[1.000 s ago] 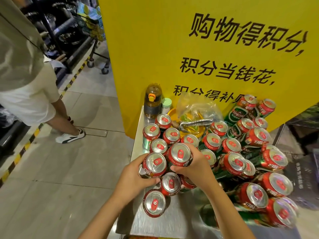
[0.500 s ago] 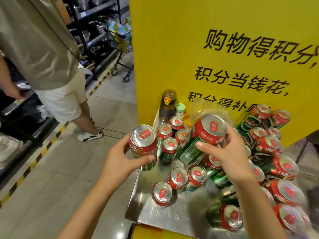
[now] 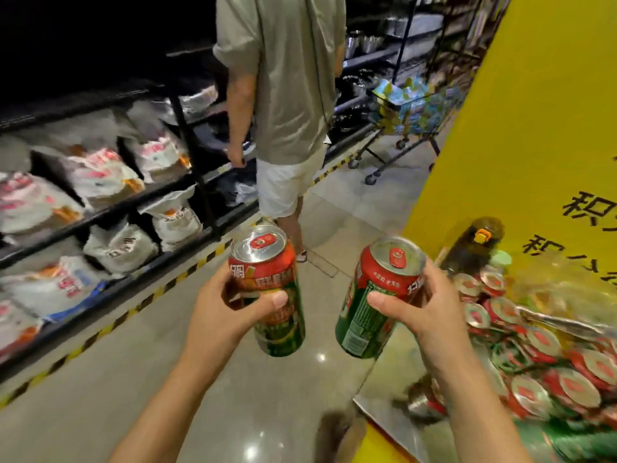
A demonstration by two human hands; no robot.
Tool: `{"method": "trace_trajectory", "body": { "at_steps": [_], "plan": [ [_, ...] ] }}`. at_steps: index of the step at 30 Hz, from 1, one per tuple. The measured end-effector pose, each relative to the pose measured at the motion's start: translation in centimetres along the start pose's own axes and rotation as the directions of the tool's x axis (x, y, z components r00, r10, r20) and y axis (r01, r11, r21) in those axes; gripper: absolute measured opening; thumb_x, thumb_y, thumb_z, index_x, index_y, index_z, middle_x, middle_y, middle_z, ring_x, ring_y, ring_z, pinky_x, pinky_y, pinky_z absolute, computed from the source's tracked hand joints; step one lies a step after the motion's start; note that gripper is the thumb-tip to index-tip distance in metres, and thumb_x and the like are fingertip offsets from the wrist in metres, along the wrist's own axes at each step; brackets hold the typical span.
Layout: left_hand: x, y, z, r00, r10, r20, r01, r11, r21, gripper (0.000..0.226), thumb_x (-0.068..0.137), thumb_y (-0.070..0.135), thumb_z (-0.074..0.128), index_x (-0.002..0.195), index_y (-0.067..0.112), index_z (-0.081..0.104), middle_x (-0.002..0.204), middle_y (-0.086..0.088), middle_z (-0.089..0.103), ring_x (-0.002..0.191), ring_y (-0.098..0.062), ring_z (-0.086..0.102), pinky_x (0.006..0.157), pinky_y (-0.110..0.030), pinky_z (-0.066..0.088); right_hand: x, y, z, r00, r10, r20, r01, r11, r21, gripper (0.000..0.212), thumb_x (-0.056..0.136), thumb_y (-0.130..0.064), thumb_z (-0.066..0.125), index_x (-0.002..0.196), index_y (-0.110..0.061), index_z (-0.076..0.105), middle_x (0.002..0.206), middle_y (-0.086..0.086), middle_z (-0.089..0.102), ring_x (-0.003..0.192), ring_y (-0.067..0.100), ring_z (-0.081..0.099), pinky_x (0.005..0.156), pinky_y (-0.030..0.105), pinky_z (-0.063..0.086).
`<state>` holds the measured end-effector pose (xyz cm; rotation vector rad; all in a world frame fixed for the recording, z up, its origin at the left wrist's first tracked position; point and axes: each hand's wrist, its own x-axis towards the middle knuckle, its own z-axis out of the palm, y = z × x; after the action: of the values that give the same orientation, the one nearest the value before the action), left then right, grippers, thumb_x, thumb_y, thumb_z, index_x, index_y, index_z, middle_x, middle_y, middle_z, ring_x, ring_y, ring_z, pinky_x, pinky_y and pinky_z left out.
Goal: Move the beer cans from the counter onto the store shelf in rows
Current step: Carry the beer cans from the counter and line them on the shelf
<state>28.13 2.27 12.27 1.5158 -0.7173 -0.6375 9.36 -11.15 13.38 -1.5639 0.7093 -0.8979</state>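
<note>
1. Head view, backdrop: store aisle w/ grey tile floor and a yellow-black hazard stripe along the foot of dark shelving at left. Shelving holds white sacks, roughly nine in sight; print too blurred to read.
2. Another person stands mid-aisle, back to camera: grey-green shirt, white shorts, cut off at the top edge. One shopping cart behind them, loaded w/ blue-yellow packs.
3. Two cans held up over the floor, both off the counter. Left hand grips left can round its middle, upright. Right hand grips right can, tilted, top leaning right. Both red up top, green below, red pull tab; Chinese label, not legible.
4. Steel counter at lower right, its left corner showing. Remaining cans piled toward its right side, too smeared by motion to count, cut off by the right edge.
5. One dark bottle w/ orange cap at the counter's far edge, against a yellow sign. Black characters partly cropped; "积" readable.
</note>
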Motion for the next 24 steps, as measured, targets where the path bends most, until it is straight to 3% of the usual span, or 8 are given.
{"method": "trace_trajectory", "body": {
  "at_steps": [4,6,9,13,16,19,24],
  "plan": [
    [-2.2,-1.2,-10.5,0.980,-0.067,-0.188,0.067,0.998,-0.007,0.066,0.032,0.052,0.072,0.095,0.036,0.058,0.086,0.023,0.070,0.083,0.008,0.063,0.068,-0.014,0.046,-0.2,-0.2,10.4,0.990,-0.003,0.142,-0.005,0.999,0.053,0.058,0.041,-0.033,0.082,0.098,-0.033,0.066,0.096,-0.009,0.073,0.088,0.007,0.068,0.071,0.014,0.050],
    [-3.7,-1.6,-16.6,0.957,-0.093,-0.274,0.098,0.995,0.003,0.066,0.032,0.052,0.071,0.094,0.036,0.058,0.084,0.026,0.069,0.083,0.006,0.063,0.068,-0.017,0.044,-0.6,-0.5,16.3,0.975,0.005,0.221,-0.024,0.996,0.081,0.060,0.041,-0.032,0.082,0.099,-0.033,0.066,0.098,-0.007,0.073,0.089,0.008,0.068,0.071,0.015,0.051],
    [-6.4,-2.2,-26.1,0.905,-0.090,-0.416,0.116,0.992,0.038,0.066,0.033,0.053,0.072,0.096,0.035,0.060,0.088,0.017,0.071,0.085,0.002,0.064,0.071,-0.020,0.045,-1.3,-0.7,25.5,0.941,-0.004,0.339,-0.041,0.991,0.124,0.061,0.040,-0.032,0.082,0.099,-0.033,0.066,0.098,-0.006,0.073,0.088,0.009,0.069,0.069,0.017,0.052],
    [-10.6,-2.6,-36.5,0.805,-0.061,-0.589,0.135,0.988,0.081,0.061,0.035,0.054,0.071,0.092,0.034,0.061,0.085,0.020,0.070,0.080,0.007,0.063,0.068,-0.017,0.043,-2.9,-1.2,37.0,0.878,-0.015,0.478,-0.058,0.989,0.137,0.068,0.041,-0.035,0.082,0.107,-0.029,0.063,0.100,-0.007,0.072,0.091,0.009,0.068,0.070,0.018,0.052],
    [-13.6,-2.7,-42.3,0.694,-0.066,-0.717,0.169,0.983,0.073,0.063,0.035,0.056,0.070,0.094,0.035,0.061,0.089,0.011,0.070,0.087,-0.003,0.062,0.071,-0.023,0.044,-3.8,-1.9,44.2,0.807,-0.012,0.590,-0.072,0.990,0.119,0.073,0.041,-0.037,0.082,0.111,-0.026,0.062,0.101,-0.006,0.071,0.093,0.011,0.068,0.070,0.021,0.052],
    [-15.5,-2.8,-46.5,0.610,-0.088,-0.787,0.176,0.984,0.026,0.067,0.036,0.053,0.075,0.098,0.032,0.062,0.089,0.012,0.070,0.086,-0.001,0.062,0.072,-0.024,0.045,-4.1,-2.7,50.2,0.725,-0.006,0.688,-0.073,0.994,0.085,0.078,0.040,-0.041,0.081,0.114,-0.027,0.061,0.105,-0.003,0.070,0.098,0.014,0.066,0.076,0.027,0.052],
    [-14.7,-3.8,-52.0,0.516,-0.119,-0.848,0.179,0.983,-0.029,0.079,0.043,0.042,0.089,0.114,0.021,0.059,0.104,0.005,0.065,0.098,-0.012,0.059,0.075,-0.028,0.046,-2.8,-3.1,58.5,0.635,0.016,0.772,-0.067,0.997,0.034,0.082,0.035,-0.047,0.081,0.112,-0.033,0.060,0.104,-0.007,0.070,0.097,0.011,0.065,0.078,0.030,0.052]
  ]
}}
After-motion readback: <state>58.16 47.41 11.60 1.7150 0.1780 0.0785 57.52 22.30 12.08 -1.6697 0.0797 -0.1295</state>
